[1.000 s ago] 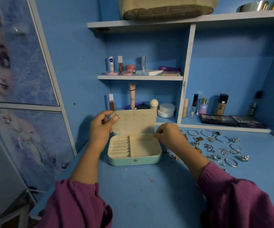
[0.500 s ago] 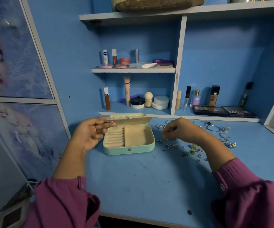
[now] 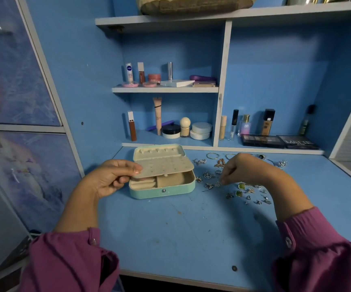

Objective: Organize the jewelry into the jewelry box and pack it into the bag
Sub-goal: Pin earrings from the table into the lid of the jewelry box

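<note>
We see the left hand (image 3: 109, 178) pinching the near-left edge of the cream perforated earring panel (image 3: 166, 166), thumb on top, holding it nearly flat over the mint-green rectangular jewelry box (image 3: 163, 189), which sits open on the blue desk (image 3: 180, 228); a second ago that panel stood upright, and half a second ago it was already folded low. The box's cream lid (image 3: 159, 151) lies tipped back toward the shelf. The box stays in the same spot on the desk. To its right we see the right hand (image 3: 248, 170), which hovered just beside the box's rim a second ago, now down among the scattered silver and gold jewelry pieces (image 3: 248, 192), fingertips closed on a small silver striped earring (image 3: 218, 183) just above the desk surface.
</note>
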The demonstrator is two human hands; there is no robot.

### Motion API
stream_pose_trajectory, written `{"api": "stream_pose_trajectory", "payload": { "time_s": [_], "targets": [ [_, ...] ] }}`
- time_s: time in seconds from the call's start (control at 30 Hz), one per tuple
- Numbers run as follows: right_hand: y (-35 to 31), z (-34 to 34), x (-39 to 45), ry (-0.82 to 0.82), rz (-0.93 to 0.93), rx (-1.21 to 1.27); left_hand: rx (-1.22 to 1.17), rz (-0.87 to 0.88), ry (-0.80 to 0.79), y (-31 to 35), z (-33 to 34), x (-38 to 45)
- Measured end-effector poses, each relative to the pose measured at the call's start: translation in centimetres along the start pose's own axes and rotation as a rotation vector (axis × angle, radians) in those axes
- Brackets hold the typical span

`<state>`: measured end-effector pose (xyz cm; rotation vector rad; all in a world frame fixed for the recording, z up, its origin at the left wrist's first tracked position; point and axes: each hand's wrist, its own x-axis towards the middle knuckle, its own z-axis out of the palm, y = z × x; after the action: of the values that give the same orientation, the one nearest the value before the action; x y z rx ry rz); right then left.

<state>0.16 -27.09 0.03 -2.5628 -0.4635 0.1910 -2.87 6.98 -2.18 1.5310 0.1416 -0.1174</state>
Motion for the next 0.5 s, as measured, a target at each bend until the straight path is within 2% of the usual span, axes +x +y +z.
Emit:
{"api": "stream_pose_trajectory", "payload": {
  "time_s": [0.23,0.5],
  "targets": [
    [-0.4,-0.2,-0.5,-0.108,0.033,-0.077,0.05,0.027,0.005,-0.2,-0.1,0.3],
    [-1.1,0.3,-0.5,-0.117,0.017,-0.183,0.079,0.026,0.018,-0.1,0.0,0.2]
  ]
}}
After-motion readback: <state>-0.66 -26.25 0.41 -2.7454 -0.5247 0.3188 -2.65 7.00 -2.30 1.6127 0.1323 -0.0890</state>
